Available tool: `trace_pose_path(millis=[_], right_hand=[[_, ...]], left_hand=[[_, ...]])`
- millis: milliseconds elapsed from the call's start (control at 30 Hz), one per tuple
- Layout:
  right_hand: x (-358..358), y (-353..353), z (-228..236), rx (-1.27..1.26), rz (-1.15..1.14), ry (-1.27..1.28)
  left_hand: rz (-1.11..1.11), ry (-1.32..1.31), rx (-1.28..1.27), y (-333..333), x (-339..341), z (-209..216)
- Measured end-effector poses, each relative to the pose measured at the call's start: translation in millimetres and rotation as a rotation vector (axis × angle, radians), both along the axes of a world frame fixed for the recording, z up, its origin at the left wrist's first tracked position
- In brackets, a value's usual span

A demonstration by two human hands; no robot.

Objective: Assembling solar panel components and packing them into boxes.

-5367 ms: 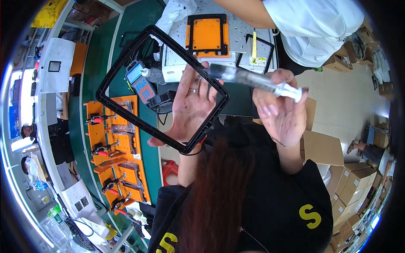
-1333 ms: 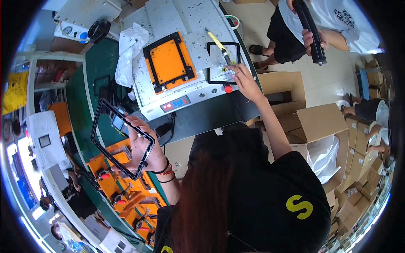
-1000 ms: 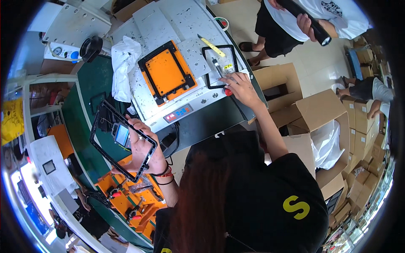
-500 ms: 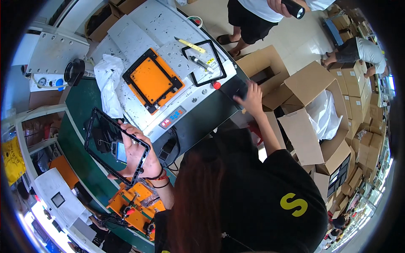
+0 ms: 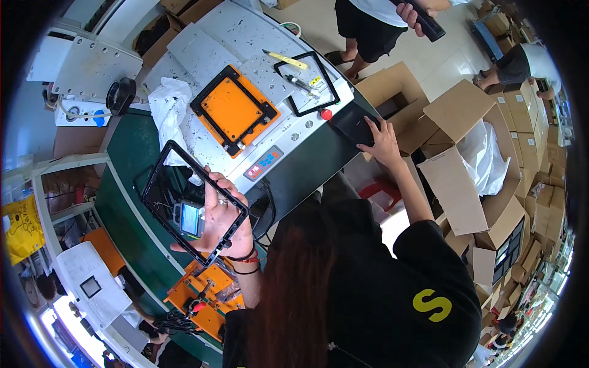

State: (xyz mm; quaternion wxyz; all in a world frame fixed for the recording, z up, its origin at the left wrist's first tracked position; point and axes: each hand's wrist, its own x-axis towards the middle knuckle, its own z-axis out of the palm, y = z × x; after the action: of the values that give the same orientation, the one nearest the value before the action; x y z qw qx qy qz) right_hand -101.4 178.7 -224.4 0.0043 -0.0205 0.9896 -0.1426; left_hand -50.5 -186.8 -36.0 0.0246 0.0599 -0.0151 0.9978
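Over the green counter (image 5: 132, 178) beside the grey machine (image 5: 257, 110), the left hand (image 5: 222, 211) gripped a black frame (image 5: 193, 205) by its lower rail — thin, light, probably stiff, best held by its edges. The right hand (image 5: 381, 138) lay flat, fingers spread, on a black panel (image 5: 353, 122).

Black rectangular frame (image 5: 161, 195), open centre, tilted, held above the green bench
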Motion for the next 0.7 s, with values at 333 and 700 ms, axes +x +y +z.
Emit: trace_pose_path(millis=[333,700], right_hand=[[1,29,74,-1.290,-0.112,-0.595],[17,-113,206,-1.954,0.138,-0.654]], left_hand=[[0.011,0.075,-0.017,-10,20,2],[0.256,-0.057,-0.213,40,14,16]])
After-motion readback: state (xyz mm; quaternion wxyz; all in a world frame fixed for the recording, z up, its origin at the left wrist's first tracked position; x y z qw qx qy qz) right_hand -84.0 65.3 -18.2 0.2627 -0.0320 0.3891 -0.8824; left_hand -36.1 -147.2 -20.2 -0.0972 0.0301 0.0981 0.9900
